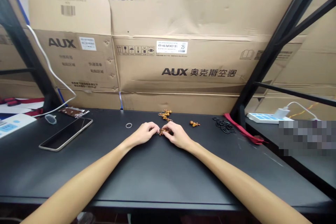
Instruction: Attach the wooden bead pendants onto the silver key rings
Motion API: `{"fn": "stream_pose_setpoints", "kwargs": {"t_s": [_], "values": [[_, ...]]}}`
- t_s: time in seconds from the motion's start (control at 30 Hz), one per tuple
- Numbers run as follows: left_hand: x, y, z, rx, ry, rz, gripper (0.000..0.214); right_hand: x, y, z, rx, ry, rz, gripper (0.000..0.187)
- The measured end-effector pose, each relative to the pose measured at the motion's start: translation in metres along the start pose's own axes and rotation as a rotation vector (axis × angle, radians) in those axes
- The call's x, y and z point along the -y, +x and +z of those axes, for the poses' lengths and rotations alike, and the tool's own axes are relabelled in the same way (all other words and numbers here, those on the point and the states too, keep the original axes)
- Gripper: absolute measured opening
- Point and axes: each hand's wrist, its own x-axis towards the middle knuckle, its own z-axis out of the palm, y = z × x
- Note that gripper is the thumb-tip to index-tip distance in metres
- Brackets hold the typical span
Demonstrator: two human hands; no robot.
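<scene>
My left hand (143, 133) and my right hand (176, 135) meet at the middle of the black table (168, 178). Their fingertips pinch a small piece of brown wooden beads (163, 132), partly hidden by my fingers. A larger cluster of similar beads (165, 114) lies just beyond my hands, near the table's back edge. A small bead piece (194, 124) lies beyond my right hand. A thin metal ring (128, 125) lies beyond my left hand, apart from it.
A pile of black rings (224, 126) and a red cord (244, 129) lie to the right. A smartphone (65, 133) lies on the left. Flattened AUX cardboard boxes (202, 42) stand behind the table. Black shelf uprights (273, 45) rise at the right.
</scene>
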Motion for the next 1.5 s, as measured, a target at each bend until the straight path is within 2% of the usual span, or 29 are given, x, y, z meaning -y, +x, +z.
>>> {"fn": "stream_pose_setpoints", "kwargs": {"t_s": [0.47,0.77,0.9,1.1,1.3,1.5], "values": [[0.0014,0.0003,0.0011,0.005,-0.048,0.008,0.035,0.0,-0.0001,0.0008,-0.004,-0.012,0.044,0.006],[0.0037,0.0016,0.0007,0.017,-0.041,0.054,0.035,0.0002,-0.0009,0.002,0.044,0.01,0.065,0.007],[0.0047,0.0014,-0.0003,0.02,-0.012,0.062,0.034,-0.0001,-0.0005,0.0003,0.061,-0.072,0.046,0.008],[0.0031,-0.0006,-0.0002,0.05,0.08,0.106,0.029,-0.0054,0.0,0.0003,0.025,-0.228,0.096,0.005],[0.0016,-0.0015,0.0014,-0.005,0.151,0.111,0.032,-0.0031,-0.0006,0.0007,0.043,-0.173,0.018,0.005],[0.005,-0.0008,-0.0014,-0.007,0.178,0.134,0.024,0.0002,-0.0006,-0.0016,0.037,-0.149,-0.007,0.005]]}}
